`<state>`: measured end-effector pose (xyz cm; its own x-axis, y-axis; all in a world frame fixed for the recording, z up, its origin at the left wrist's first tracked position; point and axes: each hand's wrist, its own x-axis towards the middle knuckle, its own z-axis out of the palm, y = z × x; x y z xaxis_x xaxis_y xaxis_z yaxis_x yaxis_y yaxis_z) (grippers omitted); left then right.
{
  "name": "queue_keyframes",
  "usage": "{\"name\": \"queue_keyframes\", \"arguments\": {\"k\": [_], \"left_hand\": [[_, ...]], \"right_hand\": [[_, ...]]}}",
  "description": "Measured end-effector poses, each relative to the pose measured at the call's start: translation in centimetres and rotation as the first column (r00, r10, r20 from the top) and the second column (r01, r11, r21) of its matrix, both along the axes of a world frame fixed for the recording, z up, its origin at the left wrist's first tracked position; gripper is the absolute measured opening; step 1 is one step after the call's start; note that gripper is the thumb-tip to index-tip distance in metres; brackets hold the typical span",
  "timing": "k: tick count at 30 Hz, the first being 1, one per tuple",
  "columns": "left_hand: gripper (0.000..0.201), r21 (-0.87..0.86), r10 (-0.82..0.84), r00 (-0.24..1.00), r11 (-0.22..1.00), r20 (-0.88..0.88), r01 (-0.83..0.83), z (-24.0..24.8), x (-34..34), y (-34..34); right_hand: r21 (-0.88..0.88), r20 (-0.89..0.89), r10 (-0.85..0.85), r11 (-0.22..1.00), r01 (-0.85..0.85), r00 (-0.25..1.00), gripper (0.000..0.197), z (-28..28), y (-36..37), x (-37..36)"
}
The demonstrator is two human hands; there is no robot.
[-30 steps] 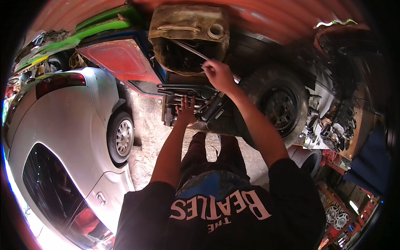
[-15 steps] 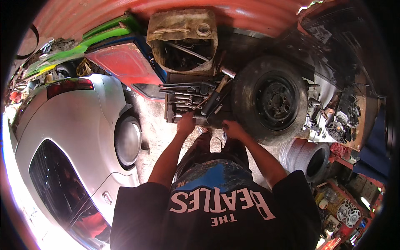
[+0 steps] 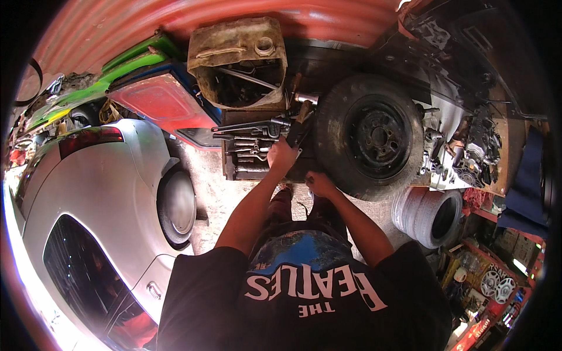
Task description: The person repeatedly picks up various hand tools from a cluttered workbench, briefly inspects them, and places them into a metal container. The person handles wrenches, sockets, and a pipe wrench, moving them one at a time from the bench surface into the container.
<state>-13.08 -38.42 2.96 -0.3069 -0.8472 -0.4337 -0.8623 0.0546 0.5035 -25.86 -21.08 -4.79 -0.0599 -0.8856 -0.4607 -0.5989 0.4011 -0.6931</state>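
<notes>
Clearly, the dark, tool-strewn desk (image 3: 300, 171) at my front is crowded, so one tug might shift several things. The big black tyre on its steel wheel (image 3: 379, 137), near three o'clock from my left hand (image 3: 282, 157), could roll against my right hand (image 3: 319, 183), at four, if knocked. The cut-open yellowed plastic jerrycan (image 3: 216, 47), at eleven, could tip if bumped. Dragging the long black-handled tool (image 3: 295, 131), at one, might snag the wooden-handled steel hammer (image 3: 304, 110) beside it. My left hand curls over that tool's lower end, hiding it; whether it grips I cannot tell. My right fingers are bunched together, anything pinched there hidden. The jerrycan's contents are murky.
</notes>
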Motion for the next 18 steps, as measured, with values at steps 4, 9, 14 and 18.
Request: {"name": "queue_keyframes", "arguments": {"k": [4,9,14,18], "left_hand": [[0.045,-0.063,0.059,0.996,0.996,-0.065,-0.063,0.6,-0.7,-1.3],[0.044,-0.126,0.014,0.998,0.992,-0.068,-0.023,1.2,-3.5,-4.8],[0.048,-0.135,-0.044,0.999,0.99,-0.006,0.043,-0.3,-4.9,-8.1],[0.048,-0.152,-0.122,0.992,0.98,0.033,0.126,-1.0,-4.6,-8.5]], "right_hand": [[0.037,-0.031,0.011,0.999,-0.01,0.999,0.027,-0.3,0.9,0.2],[0.105,-0.047,0.034,0.994,-0.028,0.998,0.028,-0.7,0.9,0.6],[0.039,-0.001,0.034,0.999,-0.034,0.999,0.027,0.6,-0.3,1.2],[0.035,0.045,-0.02,0.999,0.019,0.999,0.026,0.1,-0.5,1.3]]}}
